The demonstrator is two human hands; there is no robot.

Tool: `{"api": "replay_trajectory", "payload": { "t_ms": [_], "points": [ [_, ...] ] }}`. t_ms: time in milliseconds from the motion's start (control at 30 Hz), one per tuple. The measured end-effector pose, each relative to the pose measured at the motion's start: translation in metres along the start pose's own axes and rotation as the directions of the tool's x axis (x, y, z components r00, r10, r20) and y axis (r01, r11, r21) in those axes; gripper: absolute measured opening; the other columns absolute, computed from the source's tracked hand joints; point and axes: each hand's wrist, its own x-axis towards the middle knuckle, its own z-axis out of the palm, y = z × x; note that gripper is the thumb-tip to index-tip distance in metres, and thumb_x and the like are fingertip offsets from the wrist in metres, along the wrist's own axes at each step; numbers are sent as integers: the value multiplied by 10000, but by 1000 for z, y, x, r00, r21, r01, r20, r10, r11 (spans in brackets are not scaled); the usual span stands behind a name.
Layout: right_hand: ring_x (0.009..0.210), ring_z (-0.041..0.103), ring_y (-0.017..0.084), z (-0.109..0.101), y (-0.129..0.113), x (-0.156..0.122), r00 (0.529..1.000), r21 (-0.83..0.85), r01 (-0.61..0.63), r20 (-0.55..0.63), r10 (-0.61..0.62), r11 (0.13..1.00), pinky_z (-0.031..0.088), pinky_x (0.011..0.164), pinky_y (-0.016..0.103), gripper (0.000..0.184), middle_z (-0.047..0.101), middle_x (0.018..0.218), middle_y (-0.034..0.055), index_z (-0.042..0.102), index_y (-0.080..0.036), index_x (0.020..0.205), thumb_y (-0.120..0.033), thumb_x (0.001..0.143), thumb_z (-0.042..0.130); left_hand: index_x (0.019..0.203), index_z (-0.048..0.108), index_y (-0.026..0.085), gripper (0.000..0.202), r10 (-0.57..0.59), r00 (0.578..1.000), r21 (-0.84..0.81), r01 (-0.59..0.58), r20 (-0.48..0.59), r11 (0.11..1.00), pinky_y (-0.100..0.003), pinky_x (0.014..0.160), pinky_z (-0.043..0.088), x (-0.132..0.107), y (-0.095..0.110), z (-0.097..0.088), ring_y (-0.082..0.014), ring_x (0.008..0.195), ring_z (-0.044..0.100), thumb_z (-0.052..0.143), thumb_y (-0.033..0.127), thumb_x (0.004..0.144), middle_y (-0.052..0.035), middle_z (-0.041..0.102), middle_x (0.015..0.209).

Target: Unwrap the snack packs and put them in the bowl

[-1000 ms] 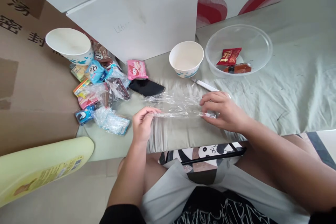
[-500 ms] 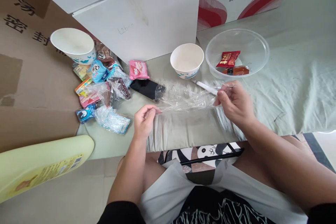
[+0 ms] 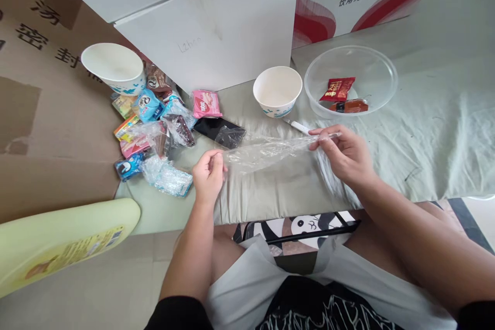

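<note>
A crumpled sheet of clear plastic film (image 3: 263, 156) stretches between my two hands, above the green cloth. My left hand (image 3: 209, 174) pinches its left end between thumb and fingers. The right end is gripped by my right hand (image 3: 345, 154), with a twisted bit of film poking past the fingertips. Just behind the right fingers lies a white-handled tool (image 3: 299, 127), partly hidden. A dark phone (image 3: 211, 127) lies behind the film. A paper bowl (image 3: 277, 94) stands farther back, beside a clear plastic tub (image 3: 390, 80) holding a red packet (image 3: 337, 89) and a wrapped brown snack (image 3: 351, 106).
Several wrapped snacks (image 3: 149, 105) are heaped at the left, with a tilted paper bowl (image 3: 116, 69) on top. A pink packet (image 3: 207, 103) leans by the white box (image 3: 232, 26). A brown carton (image 3: 46, 113) and a yellow-green bottle (image 3: 77, 237) stand at the left.
My right hand has shifted slightly left and its fingers have moved on the film. The film between my hands now spreads wider and hangs lower near the left hand.
</note>
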Motion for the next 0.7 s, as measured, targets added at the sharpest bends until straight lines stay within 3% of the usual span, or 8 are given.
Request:
{"api": "replay_trajectory", "payload": {
  "t_ms": [133,300,400,500,633,700],
  "points": [
    [531,627,151,-1,-1,-1,995,44,-94,22,94,995,480,566,273,337,592,567,-46,584,-238,925,-571,974,560,923,704,171,236,2,998,120,-9,56,993,-195,457,418,0,-1,2,-102,454,541,622,386,872,49,553,506],
    [456,498,120,-4,-9,3,993,-238,-55,84,77,970,388,528,264,185,511,516,-60,607,-223,863,-395,927,586,952,712,170,261,-56,997,206,45,51,978,-217,523,447,3,-4,2,-123,481,569,566,374,880,48,557,499],
    [484,498,116,-3,-6,5,987,-386,-7,147,69,922,390,541,265,119,602,627,-29,631,-216,924,-313,862,598,937,735,172,271,-70,994,322,38,87,946,-233,567,452,4,-5,1,-138,531,603,561,365,861,28,610,544],
    [510,517,117,0,1,4,989,-525,53,145,28,849,414,562,286,242,707,879,23,631,-221,1068,-279,835,602,906,747,177,264,-37,992,451,-23,124,892,-248,614,446,3,-4,2,-143,589,620,563,359,850,5,668,627],
    [764,654,217,3,6,1,975,-635,223,137,-176,739,485,660,353,307,691,1092,103,628,-226,1160,-250,858,577,901,734,189,235,13,989,564,-96,149,820,-274,658,451,0,-1,5,-154,622,618,567,350,870,-6,683,680],
    [943,669,279,3,6,1,947,-667,308,144,-288,678,509,766,405,313,682,1143,129,627,-222,1176,-221,868,571,947,722,188,216,86,982,581,-169,169,796,-300,738,490,-1,-1,6,-184,732,658,570,326,878,-41,726,814]
  ]
}}
